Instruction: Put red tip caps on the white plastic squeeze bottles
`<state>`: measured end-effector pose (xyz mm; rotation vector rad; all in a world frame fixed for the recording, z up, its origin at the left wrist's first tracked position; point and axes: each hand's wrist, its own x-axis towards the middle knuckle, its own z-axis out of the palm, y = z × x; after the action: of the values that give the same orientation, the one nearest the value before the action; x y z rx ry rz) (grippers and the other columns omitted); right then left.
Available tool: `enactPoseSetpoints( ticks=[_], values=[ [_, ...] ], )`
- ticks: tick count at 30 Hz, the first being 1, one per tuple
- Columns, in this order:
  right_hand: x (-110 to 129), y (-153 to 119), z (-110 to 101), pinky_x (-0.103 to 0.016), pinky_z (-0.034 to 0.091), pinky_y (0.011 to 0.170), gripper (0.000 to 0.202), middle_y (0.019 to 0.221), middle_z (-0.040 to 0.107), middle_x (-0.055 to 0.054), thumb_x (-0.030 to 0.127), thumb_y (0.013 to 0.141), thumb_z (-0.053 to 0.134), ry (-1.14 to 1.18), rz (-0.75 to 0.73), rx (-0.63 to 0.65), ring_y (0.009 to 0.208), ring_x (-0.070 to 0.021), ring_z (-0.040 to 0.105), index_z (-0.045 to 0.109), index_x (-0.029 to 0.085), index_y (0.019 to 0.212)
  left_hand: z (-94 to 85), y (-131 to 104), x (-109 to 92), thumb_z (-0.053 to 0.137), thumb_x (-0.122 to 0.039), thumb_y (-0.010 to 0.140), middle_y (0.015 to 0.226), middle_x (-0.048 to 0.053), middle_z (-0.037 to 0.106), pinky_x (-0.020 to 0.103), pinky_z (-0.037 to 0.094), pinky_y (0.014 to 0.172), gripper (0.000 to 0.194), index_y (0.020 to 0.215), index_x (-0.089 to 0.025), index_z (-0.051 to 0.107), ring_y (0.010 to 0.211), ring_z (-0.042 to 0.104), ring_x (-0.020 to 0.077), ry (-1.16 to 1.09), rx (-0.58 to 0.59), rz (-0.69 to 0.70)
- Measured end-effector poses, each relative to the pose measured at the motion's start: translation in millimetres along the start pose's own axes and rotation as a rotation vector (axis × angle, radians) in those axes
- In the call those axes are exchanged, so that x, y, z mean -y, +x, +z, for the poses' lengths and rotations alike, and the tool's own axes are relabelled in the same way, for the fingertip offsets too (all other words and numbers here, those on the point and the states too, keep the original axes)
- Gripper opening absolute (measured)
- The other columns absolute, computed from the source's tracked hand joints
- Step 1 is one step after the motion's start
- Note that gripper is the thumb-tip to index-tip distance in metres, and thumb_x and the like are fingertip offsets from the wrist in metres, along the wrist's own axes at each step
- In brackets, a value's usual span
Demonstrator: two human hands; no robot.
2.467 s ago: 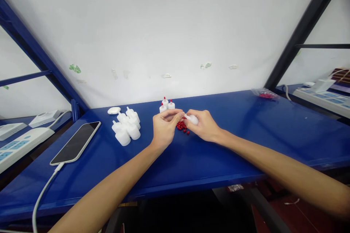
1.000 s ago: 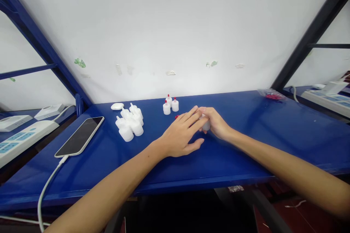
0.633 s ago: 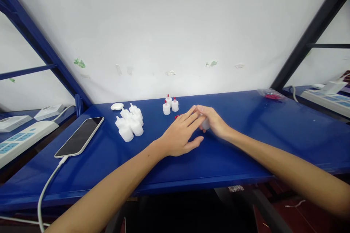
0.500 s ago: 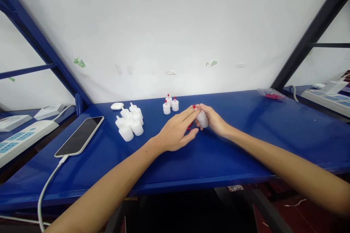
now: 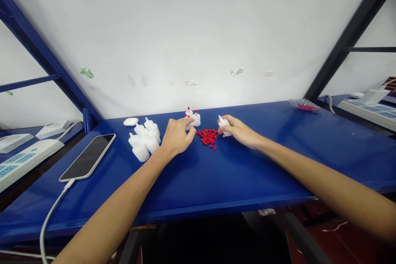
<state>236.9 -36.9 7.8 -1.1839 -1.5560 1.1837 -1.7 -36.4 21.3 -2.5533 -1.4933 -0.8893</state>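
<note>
Bottle in the right hand; left hand at the red-capped group.
We note the right hand point(image 5: 239, 130) with fingers closed around an uncapped white bottle point(image 5: 224, 123), nozzle up and tilted slightly left, just right of the pile of red caps point(image 5: 206, 135) on the blue worktop point(image 5: 198, 181). The left hand point(image 5: 176, 135) is palm down, fingers bent, its fingertips overlapping the nearest of the red-capped bottles point(image 5: 197, 119), which stand at the far side; we cannot tell whether those fingers grip one. Left of this hand we record a tight cluster of white bottles point(image 5: 151, 144) with bare nozzles, a small white oval object point(image 5: 130, 121) on its far side, and a phone point(image 5: 88, 157) farther left.
</note>
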Motion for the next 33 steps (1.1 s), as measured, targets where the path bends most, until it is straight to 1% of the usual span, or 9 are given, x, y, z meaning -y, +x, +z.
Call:
enactPoseSetpoints(
  ticks=[8, 11, 13, 15, 18, 22, 25, 29, 33],
  values=[
    [-5, 7, -4, -0.026, 0.040, 0.052, 0.026, 0.064, 0.056, 0.001, 0.023, 0.071, 0.050, 0.122, -0.105, -0.122, 0.059, -0.0150, 0.052, 0.056, 0.019, 0.096, -0.9, -6, -4, 0.041, -0.025, 0.091, 0.110, 0.009, 0.072, 0.039, 0.052, 0.078, 0.035, 0.115, -0.021, 0.066, 0.092, 0.069, 0.0281, 0.245, 0.235, 0.071],
    [-7, 8, -5, -0.026, 0.039, 0.049, 0.020, 0.064, 0.055, 0.001, 0.024, 0.069, 0.051, 0.128, -0.076, -0.099, 0.059, -0.0151, 0.052, 0.057, 0.019, 0.088, 4.6, -10, -1, 0.040, -0.029, 0.094, 0.121, 0.012, 0.067, 0.042, 0.051, 0.087, 0.038, 0.124, -0.017, 0.060, 0.103, 0.065, 0.0296, 0.302, 0.311, 0.078],
    [-7, 7, -5, -0.026, 0.038, 0.047, 0.016, 0.064, 0.055, 0.000, 0.031, 0.075, 0.052, 0.083, -0.057, -0.100, 0.058, -0.0148, 0.052, 0.057, 0.019, 0.084, 9.8, -12, 6, 0.038, -0.037, 0.097, 0.137, 0.017, 0.057, 0.045, 0.046, 0.098, 0.047, 0.135, -0.014, 0.051, 0.120, 0.057, 0.0321, 0.276, 0.348, 0.075],
    [-5, 6, -3, -0.025, 0.038, 0.046, 0.020, 0.064, 0.054, 0.000, 0.039, 0.080, 0.053, 0.041, -0.050, -0.118, 0.056, -0.0140, 0.051, 0.056, 0.019, 0.081, 15.1, -12, 13, 0.035, -0.044, 0.099, 0.149, 0.021, 0.044, 0.048, 0.041, 0.106, 0.057, 0.144, -0.010, 0.040, 0.132, 0.047, 0.0344, 0.220, 0.369, 0.059],
    [-5, 5, -1, -0.024, 0.037, 0.047, 0.021, 0.064, 0.054, 0.001, 0.039, 0.082, 0.056, -0.001, -0.043, -0.128, 0.055, -0.0124, 0.050, 0.055, 0.018, 0.081, 21.7, -11, 21, 0.031, -0.051, 0.100, 0.153, 0.022, 0.036, 0.052, 0.037, 0.108, 0.064, 0.149, -0.010, 0.033, 0.138, 0.040, 0.0369, 0.154, 0.383, 0.044],
    [-8, 6, -1, -0.025, 0.043, 0.054, 0.026, 0.069, 0.059, -0.001, 0.042, 0.082, 0.063, -0.029, -0.068, -0.087, 0.062, -0.0132, 0.054, 0.062, 0.016, 0.088, 26.7, -7, 24, 0.034, -0.055, 0.098, 0.156, 0.023, 0.030, 0.056, 0.038, 0.106, 0.066, 0.151, -0.016, 0.029, 0.138, 0.040, 0.0394, 0.138, 0.368, 0.008],
    [-9, 7, -1, -0.027, 0.048, 0.063, 0.032, 0.080, 0.065, -0.004, 0.045, 0.080, 0.067, 0.008, -0.068, -0.054, 0.072, -0.0155, 0.060, 0.065, 0.016, 0.093, 26.8, -7, 25, 0.038, -0.048, 0.098, 0.157, 0.024, 0.025, 0.053, 0.041, 0.105, 0.064, 0.152, -0.017, 0.026, 0.135, 0.045, 0.0382, 0.103, 0.329, 0.009],
    [-8, 9, -2, -0.026, 0.046, 0.060, 0.030, 0.077, 0.066, -0.004, 0.046, 0.083, 0.064, 0.007, -0.114, -0.115, 0.067, -0.0139, 0.058, 0.064, 0.016, 0.090, 20.0, -9, 20, 0.041, -0.040, 0.097, 0.151, 0.023, 0.032, 0.046, 0.048, 0.099, 0.055, 0.146, -0.014, 0.038, 0.123, 0.057, 0.0346, 0.104, 0.283, 0.052],
    [-9, 10, -6, -0.024, 0.035, 0.045, 0.017, 0.056, 0.053, 0.002, 0.033, 0.082, 0.055, 0.088, -0.125, -0.186, 0.048, -0.0108, 0.046, 0.057, 0.018, 0.073, 9.7, -7, 10, 0.042, -0.031, 0.097, 0.127, 0.016, 0.056, 0.041, 0.052, 0.092, 0.040, 0.131, -0.015, 0.055, 0.105, 0.065, 0.0284, 0.178, 0.210, 0.077]
  ],
)
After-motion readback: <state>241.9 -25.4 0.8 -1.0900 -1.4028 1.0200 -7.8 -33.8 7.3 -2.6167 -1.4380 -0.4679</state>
